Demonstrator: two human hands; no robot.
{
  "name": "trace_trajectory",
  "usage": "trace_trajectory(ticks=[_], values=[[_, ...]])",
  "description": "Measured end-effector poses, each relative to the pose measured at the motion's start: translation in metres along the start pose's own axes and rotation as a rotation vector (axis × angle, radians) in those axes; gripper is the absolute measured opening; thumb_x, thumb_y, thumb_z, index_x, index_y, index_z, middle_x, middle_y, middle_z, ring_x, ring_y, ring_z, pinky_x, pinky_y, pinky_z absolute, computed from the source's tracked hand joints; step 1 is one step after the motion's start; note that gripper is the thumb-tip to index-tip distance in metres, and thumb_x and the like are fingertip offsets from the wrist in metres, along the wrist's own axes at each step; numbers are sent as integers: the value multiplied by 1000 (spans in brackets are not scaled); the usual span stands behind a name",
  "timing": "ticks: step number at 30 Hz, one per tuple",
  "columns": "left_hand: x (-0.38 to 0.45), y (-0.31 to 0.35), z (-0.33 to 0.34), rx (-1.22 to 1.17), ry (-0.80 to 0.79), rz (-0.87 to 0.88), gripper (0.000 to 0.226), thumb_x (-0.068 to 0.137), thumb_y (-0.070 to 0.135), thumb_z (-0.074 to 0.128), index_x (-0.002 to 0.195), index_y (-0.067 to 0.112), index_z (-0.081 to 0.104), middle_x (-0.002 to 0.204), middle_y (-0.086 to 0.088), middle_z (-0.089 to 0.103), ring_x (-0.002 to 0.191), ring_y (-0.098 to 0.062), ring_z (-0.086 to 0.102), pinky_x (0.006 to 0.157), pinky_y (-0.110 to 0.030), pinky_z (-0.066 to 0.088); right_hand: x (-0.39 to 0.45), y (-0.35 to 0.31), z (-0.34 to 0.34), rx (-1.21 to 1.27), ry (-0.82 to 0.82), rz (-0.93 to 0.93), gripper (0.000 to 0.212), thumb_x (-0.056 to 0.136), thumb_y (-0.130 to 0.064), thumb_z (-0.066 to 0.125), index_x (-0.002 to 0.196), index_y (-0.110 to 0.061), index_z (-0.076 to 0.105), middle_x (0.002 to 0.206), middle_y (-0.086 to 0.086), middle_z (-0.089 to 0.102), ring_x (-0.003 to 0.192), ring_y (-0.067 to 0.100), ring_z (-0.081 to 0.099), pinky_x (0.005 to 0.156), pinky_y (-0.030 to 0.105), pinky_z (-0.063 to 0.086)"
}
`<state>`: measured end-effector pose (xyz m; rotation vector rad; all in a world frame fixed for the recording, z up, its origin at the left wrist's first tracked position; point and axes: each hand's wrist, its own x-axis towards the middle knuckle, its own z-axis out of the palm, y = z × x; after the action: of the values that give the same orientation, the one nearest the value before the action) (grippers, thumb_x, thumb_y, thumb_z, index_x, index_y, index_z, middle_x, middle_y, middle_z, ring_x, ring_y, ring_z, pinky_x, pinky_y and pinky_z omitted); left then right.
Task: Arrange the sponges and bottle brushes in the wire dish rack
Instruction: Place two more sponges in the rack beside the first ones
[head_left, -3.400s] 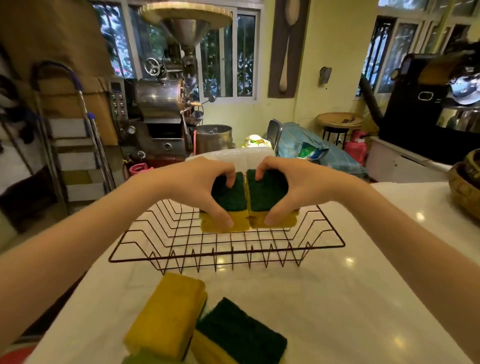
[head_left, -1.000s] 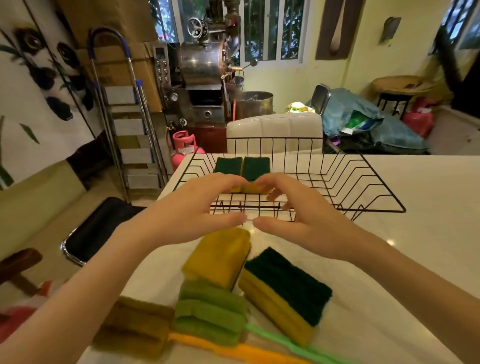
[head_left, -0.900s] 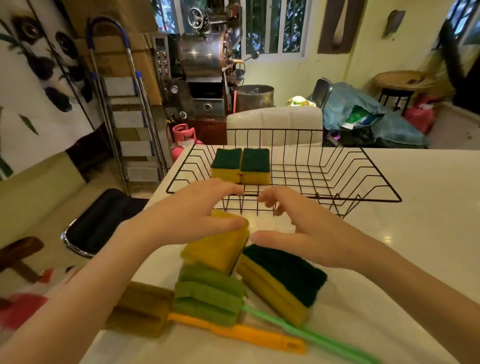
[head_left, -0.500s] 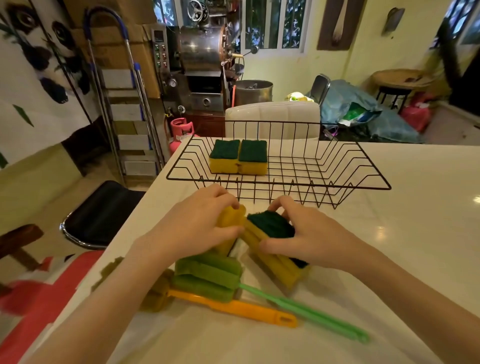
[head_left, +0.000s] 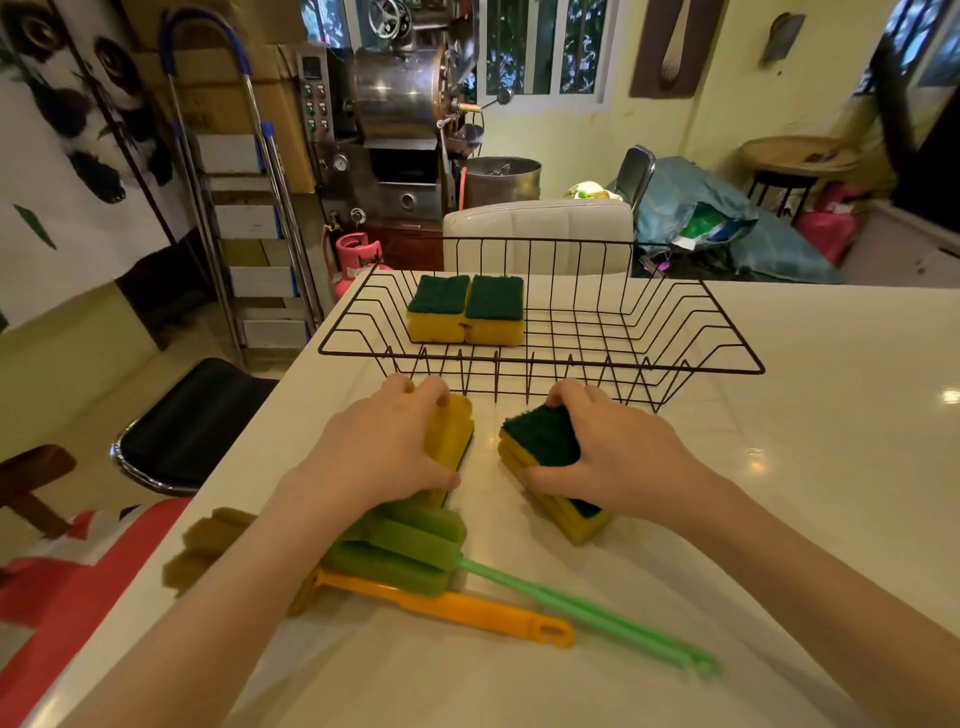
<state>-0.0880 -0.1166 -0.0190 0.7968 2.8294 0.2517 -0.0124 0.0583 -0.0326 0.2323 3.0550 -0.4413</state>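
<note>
Yellow-green sponges: left hand (head_left: 384, 447) grip pinching one (head_left: 451, 431), right hand (head_left: 613, 457) grip pinching another (head_left: 545, 457), both on bench (head_left: 805, 467) before wire rack (head_left: 540, 369). Risk: sponge snagging rack rim, toppling seated pair (head_left: 465, 312); forearm nudging brushes (head_left: 415, 551).

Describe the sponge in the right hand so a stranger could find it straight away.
Start at the black wire dish rack on the white counter. Just in front of it, the right hand grips a yellow sponge. Unlike the left hand's sponge, its dark green scrub side faces up.
</note>
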Motion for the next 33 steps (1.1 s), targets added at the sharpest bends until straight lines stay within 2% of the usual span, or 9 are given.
trace_trajectory(ticks=[5,10,15,18,20,24,26,29,33], values=[[2,-1,-9,-298,-71,48,56,68,27,73,116,28,44,127,3,45,102,-14,46,68,-21,45,-3,5,-12,-30,-85,-41,67,75,-58,59,128,-27,32,119,-1,54,97,14,54,76,30,54],[10,3,-14,-571,-103,15,32,79,17,59,107,29,50,117,1,52,104,-18,50,85,-33,46,-2,17,-26,13,-190,-24,63,78,-53,58,130,-28,33,117,-1,57,94,14,56,75,26,52],[17,6,-14,-846,-253,-72,30,89,9,48,115,23,48,105,-8,62,87,-19,63,66,-29,56,-4,27,-34,-39,-197,37,62,75,-53,61,126,-26,37,113,-1,58,94,15,56,75,26,51],[18,8,-8,-818,-298,-63,33,89,11,50,118,25,45,97,-1,62,81,-13,63,59,-23,58,-6,27,-33,-53,-199,50,63,74,-56,61,124,-25,38,112,0,59,95,16,57,76,27,52],[16,13,-8,-785,-278,-66,29,91,28,45,120,26,45,100,1,59,85,-12,61,64,-25,56,-7,25,-31,-78,-182,46,63,73,-58,60,122,-24,38,110,0,59,94,16,58,76,29,53],[8,24,-7,-673,-247,-1,61,74,55,52,127,29,40,112,3,51,94,-15,56,72,-27,54,-6,21,-25,-125,-135,30,63,73,-62,57,119,-22,39,106,1,58,90,17,57,73,30,52],[6,30,-5,-558,-213,16,75,68,51,65,132,30,32,112,5,45,98,-17,53,67,-24,53,-5,20,-24,-136,-132,31,63,73,-62,56,119,-22,39,105,1,58,90,17,57,71,30,51],[11,31,-2,-566,-188,-3,74,72,35,69,134,31,29,123,0,46,101,-20,49,65,-24,49,-5,21,-25,-126,-138,36,63,74,-62,56,120,-22,39,106,1,58,90,17,57,70,28,49],[15,24,-2,-663,-156,-55,60,81,27,57,135,25,31,129,-7,51,107,-23,51,84,-32,45,-3,24,-26,-73,-152,44,63,75,-61,56,122,-23,39,106,0,59,88,15,57,68,25,48]])
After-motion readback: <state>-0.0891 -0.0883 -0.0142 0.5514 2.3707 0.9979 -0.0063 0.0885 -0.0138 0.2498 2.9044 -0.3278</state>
